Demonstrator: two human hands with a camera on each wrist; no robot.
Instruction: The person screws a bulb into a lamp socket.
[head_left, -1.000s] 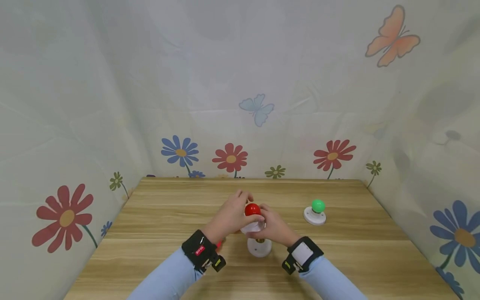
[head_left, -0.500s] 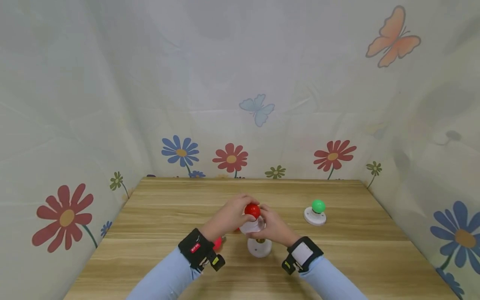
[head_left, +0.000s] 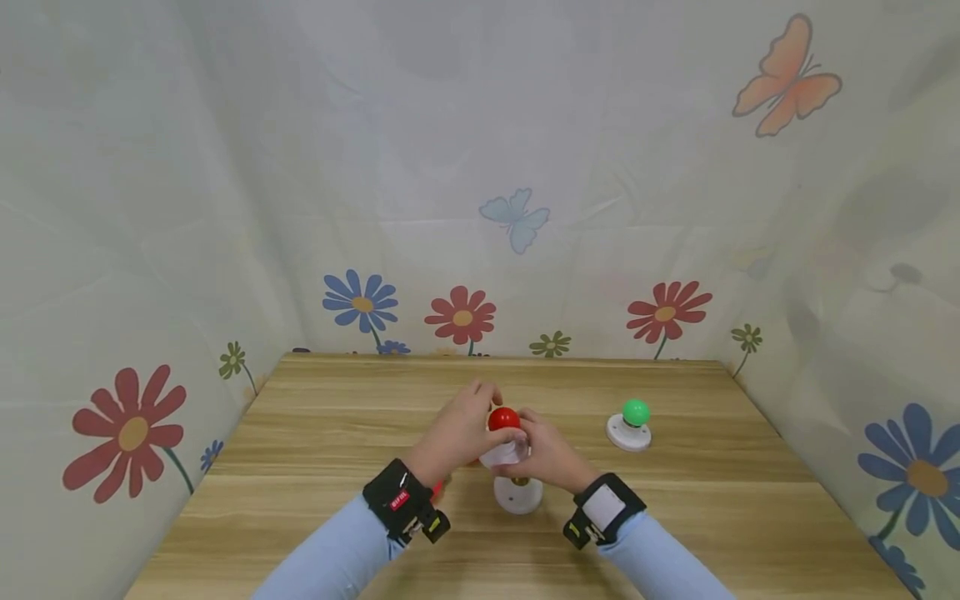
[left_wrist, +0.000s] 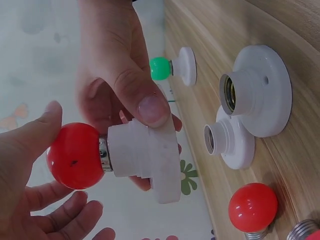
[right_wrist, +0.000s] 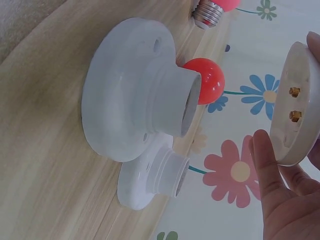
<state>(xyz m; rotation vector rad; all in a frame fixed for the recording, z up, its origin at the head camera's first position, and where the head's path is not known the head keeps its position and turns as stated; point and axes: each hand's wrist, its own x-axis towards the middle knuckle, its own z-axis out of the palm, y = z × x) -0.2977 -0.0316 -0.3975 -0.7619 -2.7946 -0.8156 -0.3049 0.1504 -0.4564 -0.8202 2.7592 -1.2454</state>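
Red bulb [left_wrist: 75, 156] seated in white socket [left_wrist: 145, 160], held above the surface [head_left: 300, 433].
Left hand [head_left: 457, 433] fingertips pinch bulb; right hand [head_left: 547, 454] grips socket. Best kept coaxial, turned gently.

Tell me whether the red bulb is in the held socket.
In: the red bulb has its metal neck inside the white socket.

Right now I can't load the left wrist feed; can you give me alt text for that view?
Two hands hold a red bulb seated in a white socket above a wooden table: the left hand touches the bulb, and the right hand pinches the socket. On the table sit two empty white sockets, a loose red bulb and, farther off, a green bulb in its socket.
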